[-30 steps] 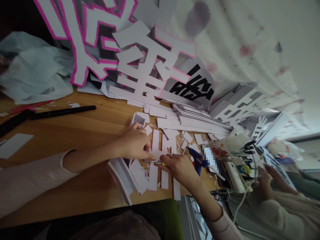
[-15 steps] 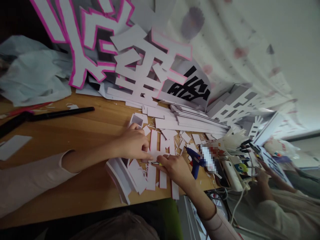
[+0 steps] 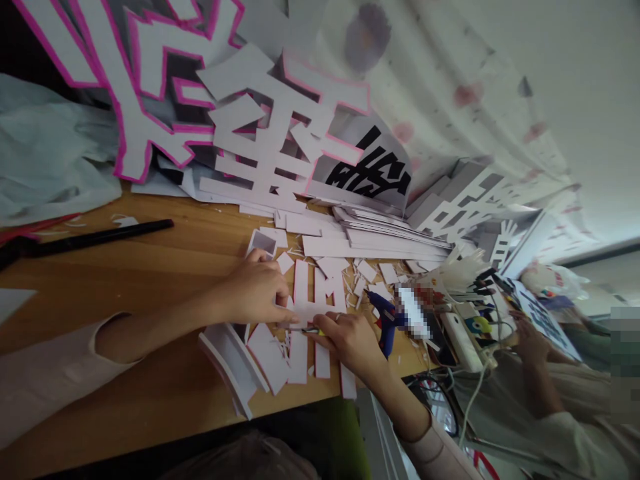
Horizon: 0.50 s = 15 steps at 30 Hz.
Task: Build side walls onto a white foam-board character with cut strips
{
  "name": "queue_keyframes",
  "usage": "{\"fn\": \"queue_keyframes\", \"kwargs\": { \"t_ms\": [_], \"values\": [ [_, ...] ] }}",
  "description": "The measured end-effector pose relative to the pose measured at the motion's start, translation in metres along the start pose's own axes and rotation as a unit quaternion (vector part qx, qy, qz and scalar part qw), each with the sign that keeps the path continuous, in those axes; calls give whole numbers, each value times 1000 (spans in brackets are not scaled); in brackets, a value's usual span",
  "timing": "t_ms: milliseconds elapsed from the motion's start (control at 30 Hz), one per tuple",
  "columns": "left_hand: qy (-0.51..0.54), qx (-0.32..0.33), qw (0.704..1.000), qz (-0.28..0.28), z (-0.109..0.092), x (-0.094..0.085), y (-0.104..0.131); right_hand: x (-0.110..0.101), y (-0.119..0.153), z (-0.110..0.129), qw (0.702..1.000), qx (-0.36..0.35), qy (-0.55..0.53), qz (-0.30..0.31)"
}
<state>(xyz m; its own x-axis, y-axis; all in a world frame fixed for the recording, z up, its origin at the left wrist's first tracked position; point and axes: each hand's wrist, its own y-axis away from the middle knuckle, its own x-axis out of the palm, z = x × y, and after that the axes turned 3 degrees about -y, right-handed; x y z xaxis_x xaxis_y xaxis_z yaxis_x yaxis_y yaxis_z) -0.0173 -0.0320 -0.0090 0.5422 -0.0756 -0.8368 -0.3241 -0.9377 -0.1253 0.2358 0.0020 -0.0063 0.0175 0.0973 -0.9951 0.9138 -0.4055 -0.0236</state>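
A white cut-out board letter with pink-red edges (image 3: 300,283) lies flat on the wooden table, under and between my hands. My left hand (image 3: 257,290) rests at its left side, fingers curled and thumb stretched right, pinching a white board strip (image 3: 295,327) that the hand mostly covers. From the right, my right hand (image 3: 350,337) is closed around a small yellow utility knife (image 3: 320,331); its thin metal tip points left at the strip, close to my left thumb. Most of the knife is hidden in the fingers. A bent white board piece (image 3: 233,367) stands just below my left wrist.
A blue glue gun (image 3: 384,320) lies right of my right hand. White scraps (image 3: 367,270) and stacked strips (image 3: 395,240) lie beyond. Large pink-edged letters (image 3: 135,127) lean at the back. A black marker (image 3: 105,237) is at left. Another person's hand (image 3: 530,340) is at far right.
The camera view has turned slightly, so the scene sits a little further left. Both hands keep nearly the same grip and place on the letter, with the knife tip showing slightly more.
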Motion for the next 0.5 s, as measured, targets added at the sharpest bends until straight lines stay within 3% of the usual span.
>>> {"fn": "queue_keyframes", "kwargs": {
  "t_ms": [300, 500],
  "values": [
    [-6, 4, 1000, 2, -2, -3, 0, -5, -5, 2, 1000, -5, 11, -3],
    [-7, 1, 1000, 10, -2, -3, 0, -3, -8, 6, 999, 14, 15, 40]
  ]
}}
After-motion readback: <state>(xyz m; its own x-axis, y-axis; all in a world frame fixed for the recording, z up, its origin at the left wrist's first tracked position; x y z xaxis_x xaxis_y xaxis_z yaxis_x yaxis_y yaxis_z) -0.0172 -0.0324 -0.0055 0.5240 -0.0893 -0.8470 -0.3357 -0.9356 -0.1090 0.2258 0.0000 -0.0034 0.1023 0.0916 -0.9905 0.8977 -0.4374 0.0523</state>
